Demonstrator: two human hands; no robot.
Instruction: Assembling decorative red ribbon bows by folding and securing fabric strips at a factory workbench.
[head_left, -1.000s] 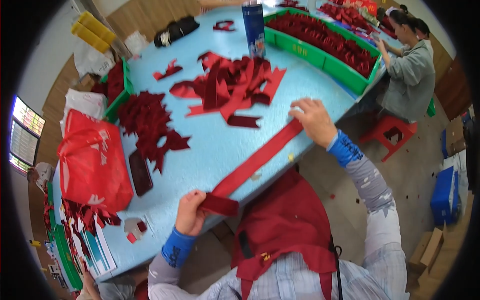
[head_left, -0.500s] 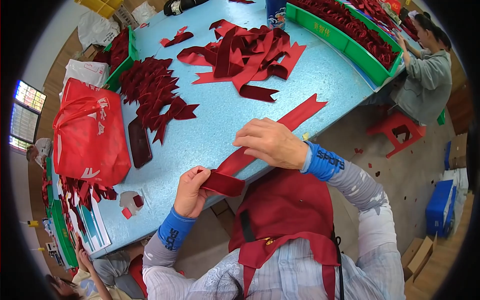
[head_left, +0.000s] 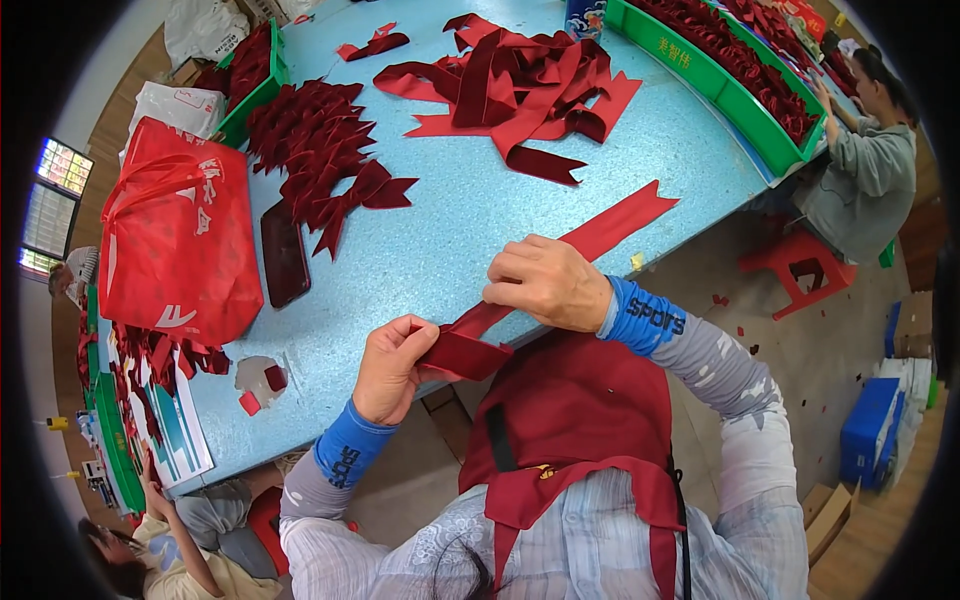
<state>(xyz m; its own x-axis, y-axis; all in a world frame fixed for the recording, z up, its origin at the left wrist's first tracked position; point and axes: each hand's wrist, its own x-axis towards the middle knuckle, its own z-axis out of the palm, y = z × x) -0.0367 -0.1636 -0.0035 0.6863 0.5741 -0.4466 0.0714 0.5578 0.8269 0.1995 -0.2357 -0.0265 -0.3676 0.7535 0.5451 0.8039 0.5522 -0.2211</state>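
Over the table's near edge, my left hand point(head_left: 392, 368) pinches a folded loop of dark red velvet ribbon point(head_left: 466, 357) between thumb and fingers. From that loop the ribbon runs up and to the right under my right hand point(head_left: 556, 284). The right thumb and fingers are closed on its middle stretch. Its far end, cut in a notch, lies flat on the blue table, lighter red side up. Beyond my hands is a loose heap of cut ribbons point(head_left: 520, 95). A pile of finished-looking velvet bows point(head_left: 318, 140) lies to its left.
A red bag point(head_left: 180, 235) and a dark phone point(head_left: 285, 255) stand left on the blue table point(head_left: 345, 285). Green bins point(head_left: 715, 85) of ribbon bows sit at the far right and far left. One person point(head_left: 865, 170) sits at the right, another point(head_left: 165, 550) at lower left.
My right hand has come down onto the ribbon, its fingers now closed on it. The left hand keeps hold of the folded loop. The whole view has shifted slightly.
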